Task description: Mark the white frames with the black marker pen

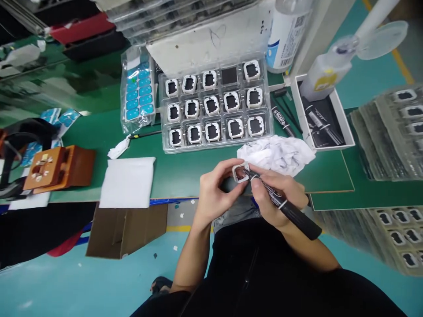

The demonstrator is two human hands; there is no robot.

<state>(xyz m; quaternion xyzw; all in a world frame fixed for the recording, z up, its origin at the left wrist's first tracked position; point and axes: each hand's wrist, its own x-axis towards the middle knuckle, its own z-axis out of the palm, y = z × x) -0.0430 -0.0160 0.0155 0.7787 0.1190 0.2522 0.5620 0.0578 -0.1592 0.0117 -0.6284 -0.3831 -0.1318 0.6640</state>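
In the head view, the left hand (216,189) grips a small whitish square frame with rounded corners (234,172) between thumb and fingers, holding it tilted just inside the near edge of the green tabletop (178,176). The right hand (280,187) is closed round a thick black marker pen with white lettering (299,218). The pen's long axis slopes from its tip, at the frame's right side, down and rightward past the near edge towards the person's body. The frame therefore lies leftward and beyond the right hand, with the left hand nearer; whether the tip touches it cannot be told.

Beyond the hands, towards the tabletop's far edge, sits a clear plastic tray with three rows of compartments (214,145). It carries fourteen similar frames: four in the far row, five in each other row; the far row's fourth compartment from the left shows a flat dark square. A crumpled white cloth (280,154) lies beside the tray's near right corner. By the tabletop's right edge, an open white box (349,141) holds black pens (325,127) and a translucent bottle with a yellow label (325,79). Beside the tray's left edge lies a clear bag of blue pieces (139,92).
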